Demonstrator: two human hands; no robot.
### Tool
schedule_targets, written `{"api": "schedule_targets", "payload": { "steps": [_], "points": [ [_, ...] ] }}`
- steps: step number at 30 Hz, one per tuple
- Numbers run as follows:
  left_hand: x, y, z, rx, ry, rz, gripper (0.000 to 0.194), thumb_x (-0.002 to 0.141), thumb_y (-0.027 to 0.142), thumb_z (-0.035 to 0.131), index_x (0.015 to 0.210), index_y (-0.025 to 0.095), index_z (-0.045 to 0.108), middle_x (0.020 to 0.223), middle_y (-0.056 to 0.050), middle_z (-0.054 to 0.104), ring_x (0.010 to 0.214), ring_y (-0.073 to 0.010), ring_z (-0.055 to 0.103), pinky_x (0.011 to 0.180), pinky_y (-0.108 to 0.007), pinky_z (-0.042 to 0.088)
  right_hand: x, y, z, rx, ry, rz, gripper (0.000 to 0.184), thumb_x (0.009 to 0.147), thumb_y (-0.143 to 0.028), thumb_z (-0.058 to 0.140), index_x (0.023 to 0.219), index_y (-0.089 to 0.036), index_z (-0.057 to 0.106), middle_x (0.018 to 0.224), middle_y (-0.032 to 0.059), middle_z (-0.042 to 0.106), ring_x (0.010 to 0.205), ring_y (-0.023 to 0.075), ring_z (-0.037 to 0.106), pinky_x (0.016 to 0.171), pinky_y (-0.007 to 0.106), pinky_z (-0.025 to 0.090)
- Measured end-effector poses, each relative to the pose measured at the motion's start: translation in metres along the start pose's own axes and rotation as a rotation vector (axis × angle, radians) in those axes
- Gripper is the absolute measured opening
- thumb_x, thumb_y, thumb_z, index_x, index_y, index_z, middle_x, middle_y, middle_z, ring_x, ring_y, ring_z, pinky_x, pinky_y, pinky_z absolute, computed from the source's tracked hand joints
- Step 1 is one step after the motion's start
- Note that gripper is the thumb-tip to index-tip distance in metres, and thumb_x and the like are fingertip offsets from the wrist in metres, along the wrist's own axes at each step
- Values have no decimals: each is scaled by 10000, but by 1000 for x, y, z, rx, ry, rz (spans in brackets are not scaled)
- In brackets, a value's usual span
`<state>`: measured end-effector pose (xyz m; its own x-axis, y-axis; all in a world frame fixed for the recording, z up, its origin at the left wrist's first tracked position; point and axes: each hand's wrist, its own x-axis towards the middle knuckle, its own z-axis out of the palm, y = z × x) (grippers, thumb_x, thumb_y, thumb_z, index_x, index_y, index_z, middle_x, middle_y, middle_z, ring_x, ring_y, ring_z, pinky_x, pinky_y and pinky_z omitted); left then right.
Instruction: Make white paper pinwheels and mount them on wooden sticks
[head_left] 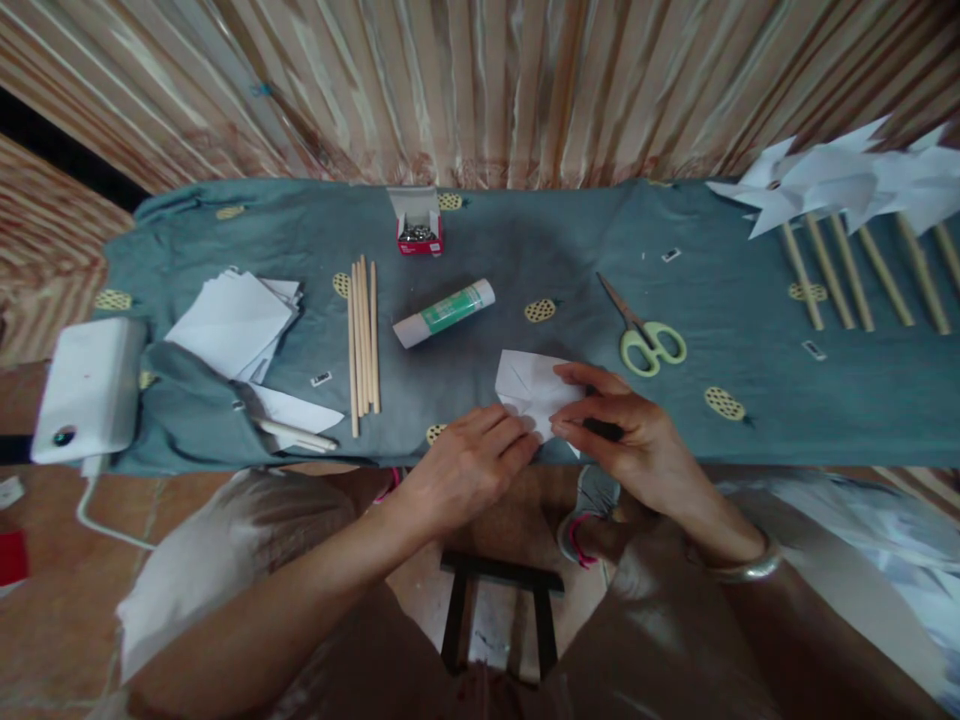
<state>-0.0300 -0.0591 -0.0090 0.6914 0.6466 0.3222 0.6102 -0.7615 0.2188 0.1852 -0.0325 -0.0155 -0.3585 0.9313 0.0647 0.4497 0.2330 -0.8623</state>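
Observation:
A small sheet of white paper with cut slits is held between both hands near the table's front edge. My left hand is closed on its lower left part, fingers pressed together. My right hand pinches the right side of the paper, thumb and fingertips on it. Part of the paper is hidden behind the fingers. Closest to my right hand are scissors with light green handles, lying on the cloth. A glue stick with a green label lies beyond my left hand.
Wooden sticks lie left of the glue stick. Farther left are a stack of white paper and a white power bank with a cable. An open red box holds small metal pieces. Several paper pinwheels on sticks lie at right.

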Motion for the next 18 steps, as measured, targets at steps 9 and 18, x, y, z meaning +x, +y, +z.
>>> {"api": "schedule_targets", "payload": {
  "steps": [9,18],
  "points": [
    [0,1,-5,-64,-10,17,248,952,105,466,1187,88,543,970,-90,696,902,-181,623,789,-325,577,5,-3,7,-163,28,-92,109,873,-226,598,828,-230,697,1310,89,609,1240,285,546,1039,522,431],
    [1,2,-5,-80,-21,-6,197,952,123,465,1070,84,618,981,-103,686,942,-192,620,833,-328,584,7,-7,14,-233,92,-120,101,861,-186,595,800,-224,666,1277,109,617,1204,286,563,999,510,460]
  ]
}}
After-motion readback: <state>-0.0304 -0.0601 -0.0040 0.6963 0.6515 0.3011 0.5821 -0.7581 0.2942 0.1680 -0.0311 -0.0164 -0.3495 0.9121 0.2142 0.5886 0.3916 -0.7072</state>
